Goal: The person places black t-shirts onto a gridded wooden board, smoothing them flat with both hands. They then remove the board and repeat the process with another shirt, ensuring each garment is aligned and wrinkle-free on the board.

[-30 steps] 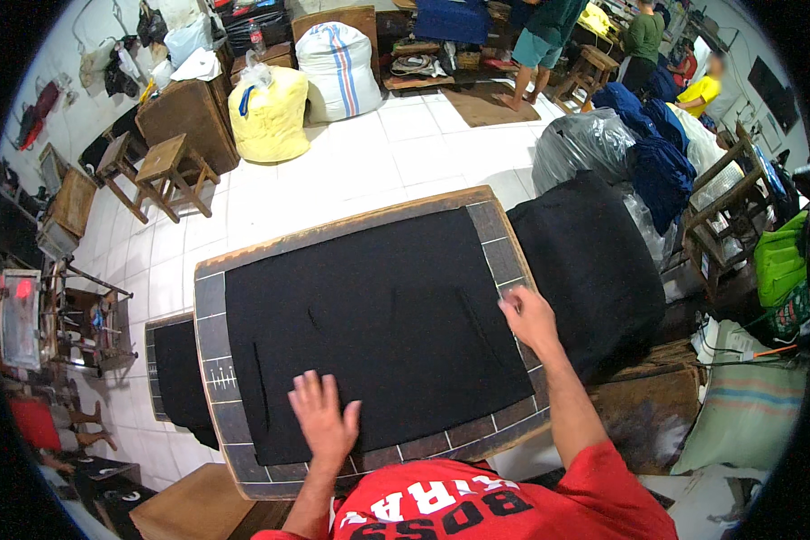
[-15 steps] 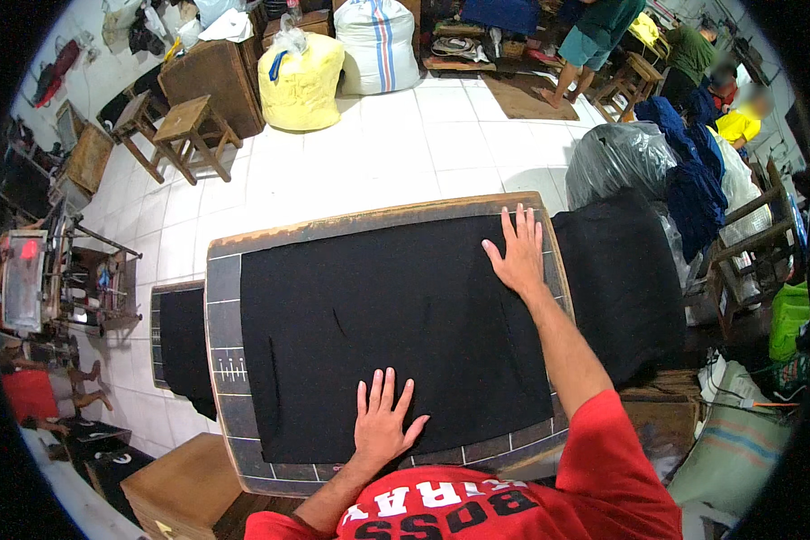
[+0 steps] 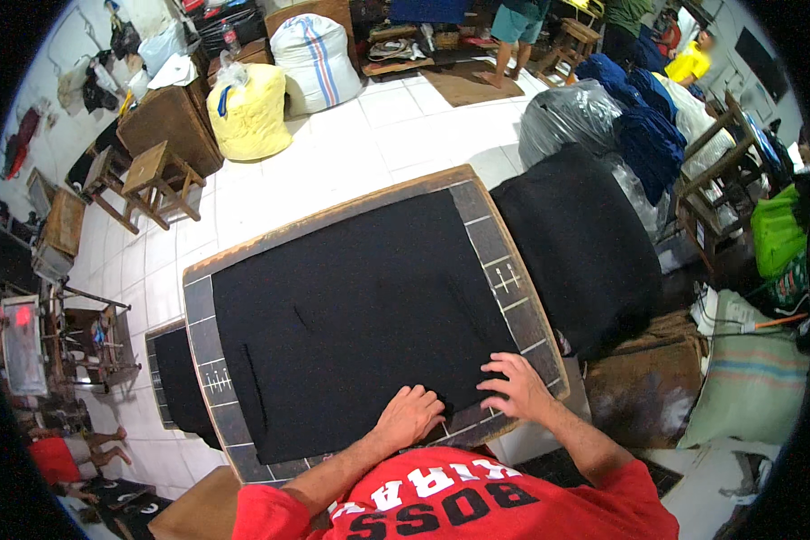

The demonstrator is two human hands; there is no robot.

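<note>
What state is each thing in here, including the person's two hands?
Left hand: fingers bent, at the cloth's near edge; grip unclear.
Right hand: open, fingers curved apart, near the cloth's near right corner.
Black cloth: spread flat, with a few dark lines.
Marked board: mostly covered, margins showing.
Yellow sack: bulging, top gathered.
White striped sack: bulging, upright.
Wooden stool: upright.

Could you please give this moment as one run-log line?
black cloth: spread on board, creased; left hand: at cloth's near edge, grip unclear; right hand: by near right corner, open
</note>
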